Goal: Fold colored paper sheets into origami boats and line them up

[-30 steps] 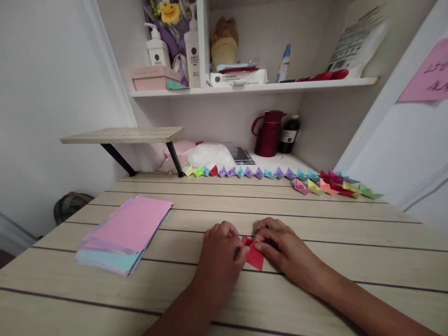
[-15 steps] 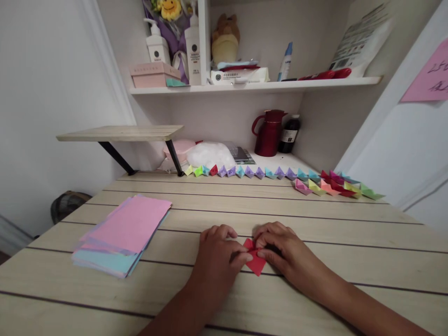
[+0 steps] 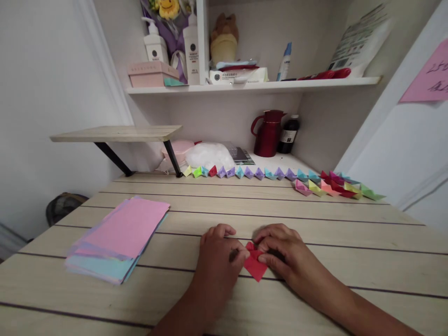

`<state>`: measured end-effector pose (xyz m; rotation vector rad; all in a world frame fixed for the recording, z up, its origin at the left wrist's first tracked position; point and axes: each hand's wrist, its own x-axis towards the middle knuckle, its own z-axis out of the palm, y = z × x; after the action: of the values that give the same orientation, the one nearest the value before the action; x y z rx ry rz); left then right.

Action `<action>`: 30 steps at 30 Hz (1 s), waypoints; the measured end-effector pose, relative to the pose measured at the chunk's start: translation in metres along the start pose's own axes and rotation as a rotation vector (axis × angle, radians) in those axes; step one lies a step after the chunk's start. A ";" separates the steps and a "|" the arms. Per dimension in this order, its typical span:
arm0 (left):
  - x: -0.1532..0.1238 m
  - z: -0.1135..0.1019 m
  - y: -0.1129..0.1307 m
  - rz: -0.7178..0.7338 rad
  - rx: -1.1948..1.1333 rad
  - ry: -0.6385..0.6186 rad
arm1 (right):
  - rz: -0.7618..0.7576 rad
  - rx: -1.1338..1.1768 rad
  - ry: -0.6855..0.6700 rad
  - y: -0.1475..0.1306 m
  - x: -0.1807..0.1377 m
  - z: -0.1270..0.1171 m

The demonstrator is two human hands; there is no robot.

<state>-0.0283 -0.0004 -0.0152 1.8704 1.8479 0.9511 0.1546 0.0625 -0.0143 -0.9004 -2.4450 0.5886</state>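
A small piece of folded red paper (image 3: 255, 268) lies between my hands, one corner pointing toward me. My left hand (image 3: 221, 254) pinches its left edge with thumb and forefinger. From the other side, my right hand (image 3: 280, 247) grips the upper right part between thumb and fingers. The fingertips cover some of the folds. Left of my hands rests a stack of coloured paper sheets (image 3: 129, 226), pink on top with blue and lilac edges showing beneath.
Small folded paper boats (image 3: 249, 172) in several colours line the back of the wooden table (image 3: 196, 200), doubling up at the right. Behind them stand a dark red jug (image 3: 269, 135) and a dark bottle (image 3: 289, 135). A raised wooden shelf (image 3: 119, 133) is at the back left.
Both hands keep hold of the red paper and have shifted only slightly. More of the paper's lower corner shows now. The view has moved a little.
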 end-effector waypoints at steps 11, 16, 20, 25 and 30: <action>-0.001 0.011 0.004 0.026 0.150 0.022 | 0.080 -0.229 0.068 -0.005 0.006 0.011; -0.002 0.009 0.009 0.004 0.179 0.005 | 0.107 -0.338 0.058 -0.008 0.009 0.013; -0.003 0.009 0.009 0.003 0.194 0.014 | 0.112 -0.379 0.043 -0.007 0.010 0.013; -0.003 0.007 0.008 -0.012 0.184 -0.005 | 0.116 -0.420 0.041 -0.005 0.011 0.013; -0.004 0.002 0.007 0.061 0.204 -0.050 | 0.126 -0.418 0.045 -0.004 0.012 0.013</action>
<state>-0.0211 -0.0041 -0.0125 2.0597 1.9315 0.7510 0.1369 0.0647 -0.0193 -1.2209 -2.5274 0.0904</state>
